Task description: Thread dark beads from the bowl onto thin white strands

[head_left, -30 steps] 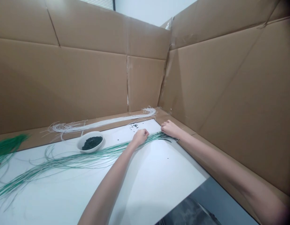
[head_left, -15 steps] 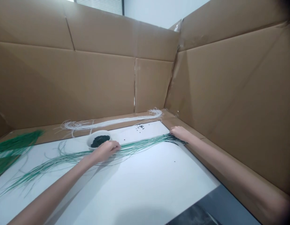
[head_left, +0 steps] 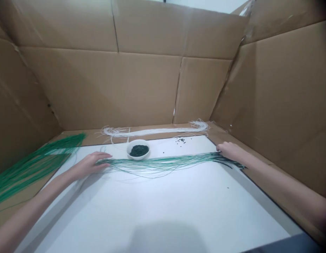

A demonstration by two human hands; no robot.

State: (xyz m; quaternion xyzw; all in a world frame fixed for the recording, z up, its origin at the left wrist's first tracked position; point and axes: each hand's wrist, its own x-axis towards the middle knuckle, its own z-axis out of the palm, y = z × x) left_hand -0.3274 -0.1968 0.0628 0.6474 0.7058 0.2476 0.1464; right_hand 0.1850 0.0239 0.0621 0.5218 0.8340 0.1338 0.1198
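A long bundle of thin green strands [head_left: 163, 162] lies stretched across the white board [head_left: 163, 211]. My left hand [head_left: 90, 164] rests on the bundle's left end with fingers stretched out flat. My right hand [head_left: 230, 150] presses down on the bundle's right end, fingers curled over the strands. A small white bowl [head_left: 138, 149] of dark beads stands just behind the bundle, between my hands.
Brown cardboard walls [head_left: 141, 80] close in the back and both sides. A bundle of white strands [head_left: 154, 131] lies along the back wall. More green strands [head_left: 33, 163] are heaped at the left. A few loose dark beads [head_left: 181, 140] lie behind the bundle.
My left hand has slid leftward along the green bundle from near the right hand to its left end, drawing the strands out straight. The camera view has turned left.
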